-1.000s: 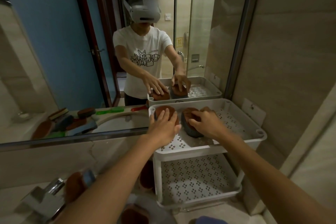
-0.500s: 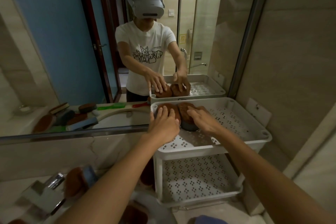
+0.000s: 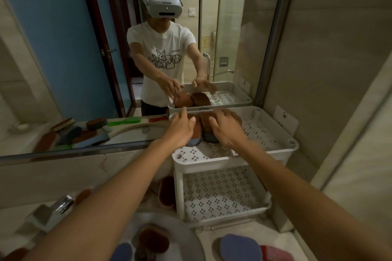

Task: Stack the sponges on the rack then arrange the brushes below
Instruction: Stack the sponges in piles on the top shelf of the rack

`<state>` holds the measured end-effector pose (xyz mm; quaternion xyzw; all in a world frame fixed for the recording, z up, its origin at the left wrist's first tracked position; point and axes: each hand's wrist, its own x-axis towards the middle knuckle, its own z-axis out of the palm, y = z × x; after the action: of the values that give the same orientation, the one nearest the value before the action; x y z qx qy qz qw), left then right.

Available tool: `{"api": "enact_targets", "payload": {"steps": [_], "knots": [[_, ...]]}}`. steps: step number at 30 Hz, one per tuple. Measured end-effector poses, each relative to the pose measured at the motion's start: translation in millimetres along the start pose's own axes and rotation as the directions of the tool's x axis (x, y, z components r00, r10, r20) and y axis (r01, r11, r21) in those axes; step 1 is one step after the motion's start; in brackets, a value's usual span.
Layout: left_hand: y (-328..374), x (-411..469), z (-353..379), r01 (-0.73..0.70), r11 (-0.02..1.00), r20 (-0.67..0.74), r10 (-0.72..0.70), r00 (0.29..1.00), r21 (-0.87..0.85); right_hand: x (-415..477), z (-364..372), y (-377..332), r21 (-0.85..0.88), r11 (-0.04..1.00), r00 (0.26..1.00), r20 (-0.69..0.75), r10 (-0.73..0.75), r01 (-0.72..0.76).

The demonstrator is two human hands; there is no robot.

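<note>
Two sponges [image 3: 209,126] stand on edge, side by side, at the back-left of the rack [image 3: 290,150] top tier against the mirror [image 3: 63,70], likely to save room. The left hand [image 3: 180,130] and right hand [image 3: 226,129] hover over them, each grip spread open and holding nothing, probably steadying them. More sponges lie on the counter [image 3: 244,233] before the rack; its lower tier is bare, and no brush is clearly seen.

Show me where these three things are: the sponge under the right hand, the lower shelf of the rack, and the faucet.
sponge under the right hand [image 3: 209,122]: head view, brown top face.
lower shelf of the rack [image 3: 220,193]: head view, bare perforated floor.
faucet [image 3: 63,203]: head view, shiny metal spout.
</note>
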<state>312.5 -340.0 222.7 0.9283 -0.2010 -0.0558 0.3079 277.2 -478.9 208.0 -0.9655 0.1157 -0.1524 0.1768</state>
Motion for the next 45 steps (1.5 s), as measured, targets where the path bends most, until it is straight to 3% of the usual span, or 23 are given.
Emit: {"api": "enact_targets", "payload": {"steps": [3, 7, 13, 16, 21, 25, 29, 33, 35, 38, 41, 45], "knots": [[4.8, -7.5, -12.4, -0.027, 1.000, -0.136, 0.028, 0.990, 0.009, -7.4, -12.2, -16.9, 0.051, 0.998, 0.988, -0.152, -0.025, 0.033], [4.3, -23.0, -34.0, -0.030, 0.997, -0.259, 0.011, 0.966, -0.066, -33.0, -27.2, -47.1, 0.275, 0.958, 0.950, -0.313, 0.008, 0.082], [-19.8, -97.3, -53.2, -0.062, 0.963, -0.366, -0.039, 0.930, -0.263, -105.5, -12.3, -90.8, 0.447, 0.871, 0.914, -0.406, -0.006, 0.205], [-50.5, -146.2, -41.6, -0.041, 0.920, -0.348, -0.106, 0.932, -0.390, -149.5, 13.0, -111.9, 0.500, 0.842, 0.937, -0.348, -0.019, 0.203], [-129.6, -220.5, 2.5, 0.138, 0.859, -0.219, -0.276, 0.936, -0.493, -226.0, 69.6, -137.2, 0.544, 0.829, 0.984, -0.176, -0.041, 0.132], [-186.4, -277.9, 47.9, 0.344, 0.823, -0.031, -0.400, 0.916, -0.453, -291.2, 114.8, -128.9, 0.488, 0.866, 0.992, 0.112, 0.062, -0.109], [-205.8, -316.4, 86.9, 0.405, 0.839, 0.195, -0.357, 0.914, -0.363, -351.7, 144.6, -93.9, 0.353, 0.889, 0.936, 0.295, 0.191, -0.293], [-196.3, -334.6, 111.0, 0.357, 0.913, 0.343, -0.277, 0.898, -0.197, -392.3, 142.6, -60.0, 0.223, 0.874, 0.891, 0.259, 0.373, -0.431], [-187.5, -340.2, 116.9, 0.321, 0.936, 0.389, -0.243, 0.889, -0.148, -401.5, 139.0, -45.6, 0.129, 0.886, 0.877, 0.264, 0.403, -0.446], [-177.4, -342.9, 126.3, 0.266, 0.959, 0.421, -0.201, 0.884, -0.101, -409.8, 138.4, -30.1, 0.012, 0.875, 0.802, 0.404, 0.439, -0.484], [-167.2, -340.8, 134.3, 0.283, 0.956, 0.441, -0.219, 0.870, -0.083, -414.9, 140.2, -20.8, -0.112, 0.901, 0.758, 0.503, 0.415, -0.419], [-155.6, -334.8, 145.7, 0.351, 0.930, 0.480, -0.260, 0.838, -0.109, -412.8, 138.1, -15.5, -0.068, 0.913, 0.749, 0.548, 0.372, -0.403]]}}
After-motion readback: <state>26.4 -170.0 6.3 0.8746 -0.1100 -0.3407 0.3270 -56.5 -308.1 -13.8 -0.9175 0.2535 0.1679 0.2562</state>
